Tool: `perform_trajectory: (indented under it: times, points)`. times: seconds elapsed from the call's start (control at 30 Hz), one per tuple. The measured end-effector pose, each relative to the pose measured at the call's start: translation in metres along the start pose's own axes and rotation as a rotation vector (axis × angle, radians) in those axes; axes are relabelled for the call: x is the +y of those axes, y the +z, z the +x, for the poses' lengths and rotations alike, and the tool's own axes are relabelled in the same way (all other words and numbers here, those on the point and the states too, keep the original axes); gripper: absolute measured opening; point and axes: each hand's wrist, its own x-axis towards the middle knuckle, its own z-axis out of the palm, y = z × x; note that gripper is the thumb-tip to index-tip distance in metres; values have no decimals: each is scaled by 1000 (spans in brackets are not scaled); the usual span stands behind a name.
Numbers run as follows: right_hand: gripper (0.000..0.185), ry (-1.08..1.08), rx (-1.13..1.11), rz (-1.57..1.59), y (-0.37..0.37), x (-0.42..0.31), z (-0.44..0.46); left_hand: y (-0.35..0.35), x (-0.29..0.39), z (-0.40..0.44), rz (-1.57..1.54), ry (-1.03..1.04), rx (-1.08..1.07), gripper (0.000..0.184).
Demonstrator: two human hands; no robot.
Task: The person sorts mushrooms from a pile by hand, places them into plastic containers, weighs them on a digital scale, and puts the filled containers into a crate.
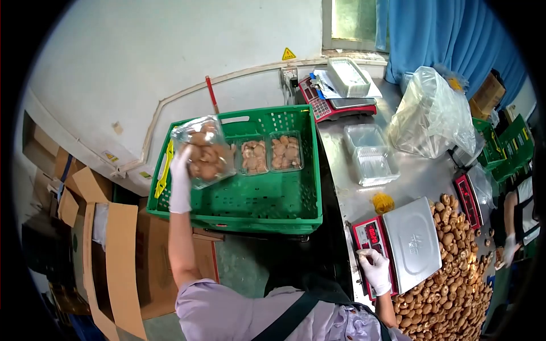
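Note:
My left hand [180, 182], in a white glove, grips the near left side of a clear plastic box of mushrooms [209, 162]. The box is tilted over the left part of a green crate [256, 223]. Two more filled boxes, one in the middle [253, 157] and one to its right [286, 152], sit side by side inside the crate. Over the front panel of a red digital scale [372, 236] is my gloved right hand [376, 271], its fingers curled together. What its fingertips hold, if anything, is too small to make out. The scale's metal plate [412, 244] bears nothing.
Loose mushrooms [443, 284] cover the table right of the scale. Stacked clear trays [372, 162], a yellow bundle [383, 203] and a large plastic bag [432, 113] lie beyond. A second scale [341, 105] carries papers and trays. Open cardboard boxes [122, 267] stand left; another person's gloved hand [508, 250] is far right.

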Motion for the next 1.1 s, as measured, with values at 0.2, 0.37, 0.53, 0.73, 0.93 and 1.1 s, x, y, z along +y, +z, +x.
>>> perform_trajectory:
  times: [0.2,0.37,0.53,0.73,0.93,1.1]
  points:
    - [12,164,46,10,2,9,4,-68,-53,84,810,-61,32,71]
    - [11,201,73,-45,5,18,7,-58,-154,91,1570,-505,-605,60]
    - [11,179,145,-131,4,14,6,-29,-138,117,1454,-227,-127,39]
    - [14,213,162,-152,-7,5,-1,204,-69,48,614,738,-494,21]
    - [12,258,338,-124,-16,16,-28,394,-56,-80,375,560,-1270,25]
    - [11,267,502,-261,-26,19,-72,471,-131,-136,792,874,-1427,41]
